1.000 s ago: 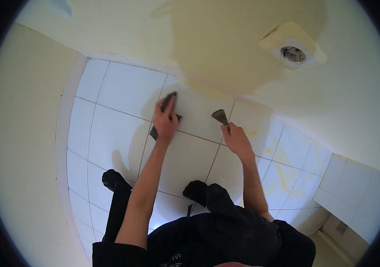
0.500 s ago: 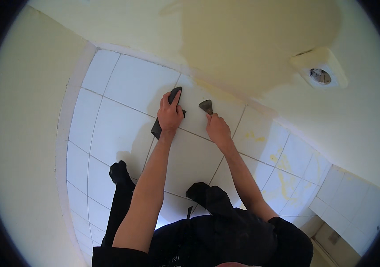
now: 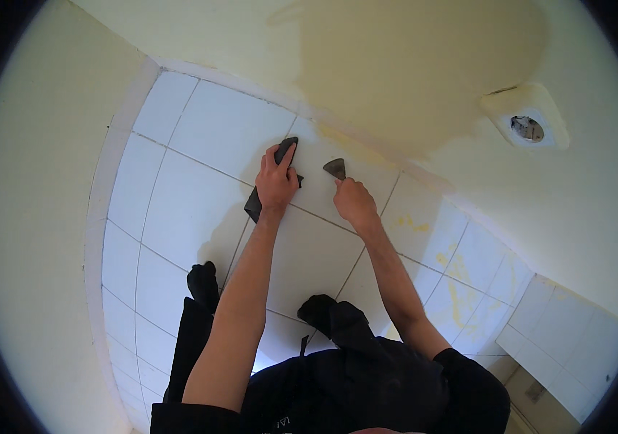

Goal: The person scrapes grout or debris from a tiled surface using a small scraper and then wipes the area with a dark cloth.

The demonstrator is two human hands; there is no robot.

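Note:
My left hand (image 3: 276, 182) presses a dark cloth (image 3: 255, 205) flat against a white floor tile (image 3: 215, 130) near the foot of the wall. Beside it, my right hand (image 3: 354, 202) grips a small scraper (image 3: 336, 168), its dark blade pointing at the tile by the skirting edge. The two hands are about a hand's width apart. Yellow paint smears (image 3: 356, 148) run along the tile edge just beyond the blade.
Yellow-painted walls (image 3: 410, 65) meet in a corner at the left. A round wall fitting (image 3: 527, 129) sits at the upper right. More yellow stains (image 3: 453, 267) mark tiles to the right. My dark shoes (image 3: 204, 278) and trousers fill the lower middle.
Both hands have moved together toward the wall's foot, the scraper closing in on the cloth hand. The view has shifted, so the wall fitting now sits farther right.

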